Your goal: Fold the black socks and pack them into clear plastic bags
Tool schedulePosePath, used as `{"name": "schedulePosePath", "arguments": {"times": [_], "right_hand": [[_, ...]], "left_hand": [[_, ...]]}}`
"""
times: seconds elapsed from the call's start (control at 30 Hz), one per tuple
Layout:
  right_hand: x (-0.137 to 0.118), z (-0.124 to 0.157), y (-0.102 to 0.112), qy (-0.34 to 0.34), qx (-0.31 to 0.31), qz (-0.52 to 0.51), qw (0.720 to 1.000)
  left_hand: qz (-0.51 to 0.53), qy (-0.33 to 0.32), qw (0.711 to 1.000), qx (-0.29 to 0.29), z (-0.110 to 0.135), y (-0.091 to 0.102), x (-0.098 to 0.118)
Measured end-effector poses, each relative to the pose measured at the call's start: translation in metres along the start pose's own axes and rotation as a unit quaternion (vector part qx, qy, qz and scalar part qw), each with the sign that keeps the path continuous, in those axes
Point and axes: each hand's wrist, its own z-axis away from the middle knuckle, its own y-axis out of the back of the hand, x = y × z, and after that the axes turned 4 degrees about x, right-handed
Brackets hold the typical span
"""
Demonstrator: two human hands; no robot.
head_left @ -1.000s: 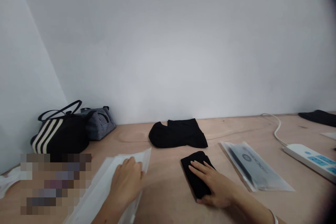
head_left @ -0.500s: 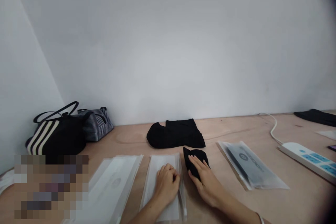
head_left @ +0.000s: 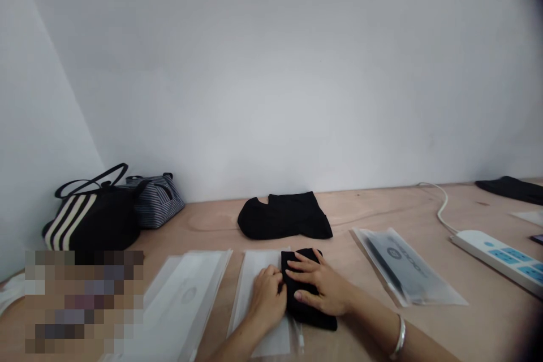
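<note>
A folded black balaclava-like cloth (head_left: 314, 315) lies on the table, its left part over the right edge of a frosted plastic zip bag (head_left: 271, 345). My right hand (head_left: 324, 285) rests flat on the cloth with its fingers spread. Against the cloth's left edge, my left hand (head_left: 268, 297) sits on the bag with curled fingers; they appear to pinch the bag's open edge, though the fingertips are hidden. Just behind both hands another black balaclava (head_left: 284, 218) is spread flat.
Stacked frosted bags (head_left: 178, 294) lie to the left. A filled, printed bag (head_left: 407, 266) is on the right, beside a white power strip (head_left: 500, 257). A black bag (head_left: 97, 220) and a striped bag (head_left: 159, 203) stand back left. More black cloth (head_left: 513, 188) lies far right.
My right hand has shifted left and laid the folded black cloth flatter, its left part now over the bag's edge. My left hand stays on the bag, nearly unmoved.
</note>
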Motion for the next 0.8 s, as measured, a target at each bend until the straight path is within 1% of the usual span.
{"name": "schedulePosePath", "arguments": {"times": [0.1,0.27,0.33,0.4,0.5,0.53,0.6,0.7,0.73,0.8], "right_hand": [[0.003,-0.002,-0.005,-0.012,-0.002,0.0,1.0],[0.003,-0.01,-0.006,-0.037,0.009,0.003,0.999],[0.001,-0.014,-0.011,-0.048,0.021,0.002,0.999],[-0.005,-0.017,-0.02,-0.065,0.044,0.007,0.997],[-0.02,-0.016,-0.039,-0.121,0.1,0.029,0.987],[-0.026,-0.013,-0.044,-0.141,0.111,0.037,0.983],[-0.038,-0.004,-0.048,-0.164,0.103,0.043,0.98],[-0.049,0.014,-0.041,-0.161,0.073,0.042,0.983],[-0.05,0.02,-0.036,-0.155,0.073,0.046,0.984],[-0.049,0.03,-0.024,-0.136,0.088,0.062,0.985]], "left_hand": [[0.011,0.005,1.0,0.012,-0.001,0.001,0.0],[0.034,-0.004,0.999,0.024,-0.003,0.004,0.001],[0.04,-0.015,0.999,0.028,-0.004,0.005,0.002],[0.041,-0.034,0.998,0.029,-0.003,0.007,0.005],[0.039,-0.087,0.995,0.015,0.0,0.018,0.011],[0.04,-0.109,0.993,0.005,0.001,0.023,0.013],[0.032,-0.169,0.985,-0.02,0.003,0.035,0.016],[-0.022,-0.279,0.958,-0.055,0.004,0.048,0.016],[-0.048,-0.303,0.95,-0.056,0.005,0.051,0.016],[-0.081,-0.308,0.947,-0.037,0.008,0.053,0.016]]}}
